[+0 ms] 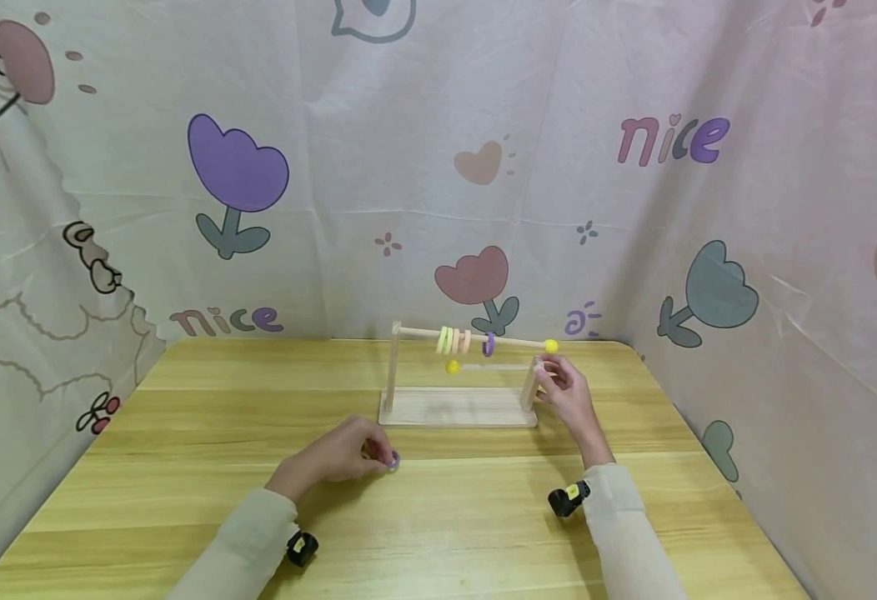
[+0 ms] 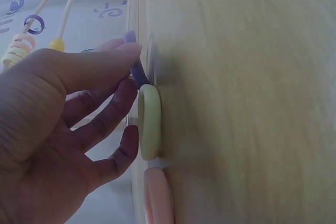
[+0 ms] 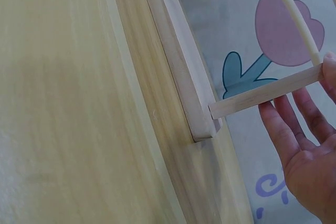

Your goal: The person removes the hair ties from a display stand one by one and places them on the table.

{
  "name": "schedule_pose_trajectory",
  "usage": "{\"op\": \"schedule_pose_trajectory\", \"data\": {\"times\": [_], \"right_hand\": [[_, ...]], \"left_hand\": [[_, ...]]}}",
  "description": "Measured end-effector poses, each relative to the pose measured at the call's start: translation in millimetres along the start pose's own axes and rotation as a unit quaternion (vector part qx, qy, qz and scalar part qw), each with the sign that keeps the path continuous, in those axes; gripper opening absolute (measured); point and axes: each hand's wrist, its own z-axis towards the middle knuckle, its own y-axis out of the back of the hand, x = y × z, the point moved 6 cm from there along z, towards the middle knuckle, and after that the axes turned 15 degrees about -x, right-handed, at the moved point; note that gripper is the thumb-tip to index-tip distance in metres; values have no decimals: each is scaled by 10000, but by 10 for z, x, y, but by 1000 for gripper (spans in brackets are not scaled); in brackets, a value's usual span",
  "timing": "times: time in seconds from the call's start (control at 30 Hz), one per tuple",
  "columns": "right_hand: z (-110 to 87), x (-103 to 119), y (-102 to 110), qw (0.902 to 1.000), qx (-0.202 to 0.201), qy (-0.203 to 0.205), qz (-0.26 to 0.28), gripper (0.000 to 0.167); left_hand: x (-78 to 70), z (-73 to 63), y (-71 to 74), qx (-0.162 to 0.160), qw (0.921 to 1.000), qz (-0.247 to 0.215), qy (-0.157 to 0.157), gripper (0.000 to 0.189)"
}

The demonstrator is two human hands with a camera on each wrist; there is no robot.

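Note:
My left hand (image 1: 339, 452) pinches a purple ring (image 2: 137, 71) between thumb and forefinger, low over the table. Close to its fingertips are a pale green ring (image 2: 150, 121) and a peach ring (image 2: 158, 198), largely hidden by the hand in the head view. With its thumb and fingers, my right hand (image 1: 569, 396) grips the upper part of the right wooden post (image 3: 262, 93) of a stand whose base (image 1: 457, 408) lies on the table. The stand's upper rod carries green and peach rings (image 1: 453, 340) and a purple ring (image 1: 488, 344).
A yellow ball (image 1: 551, 346) caps the upper rod's right end. Another yellow ball (image 1: 452, 367) tips the left end of the lower rod (image 1: 494, 367). The left post (image 1: 393, 371) stands upright. Behind the wooden table (image 1: 446, 525) hangs a printed cloth (image 1: 378, 167).

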Motion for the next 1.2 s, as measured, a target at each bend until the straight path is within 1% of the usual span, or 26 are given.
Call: {"op": "schedule_pose_trajectory", "data": {"times": [0.13, 0.43, 0.57, 0.7, 0.83, 1.07, 1.2], "right_hand": [[1, -1, 1, 10000, -5, 14, -3, 39], [-2, -3, 6, 10000, 18, 38, -63, 41], [-2, -5, 7, 9999, 24, 62, -83, 42], [3, -13, 8, 9999, 1, 87, -77, 41], [9, -18, 12, 9999, -7, 111, -70, 41], [16, -32, 7, 9999, -3, 84, -87, 40], [16, -29, 7, 9999, -1, 93, -73, 40]], "left_hand": [[-10, -1, 8, 4, 10000, 69, -9, 11], [5, 5, -4, 48, 9995, 296, -142, 13], [-9, 9, -1, 82, 9990, 335, -283, 13], [-24, 11, -4, 141, 9989, 353, -265, 15], [-36, 7, -8, 189, 9990, 374, -154, 15], [-62, -1, 10, 223, 9990, 343, -161, 14], [-66, -6, 44, 212, 9993, 315, 21, 10]]}}
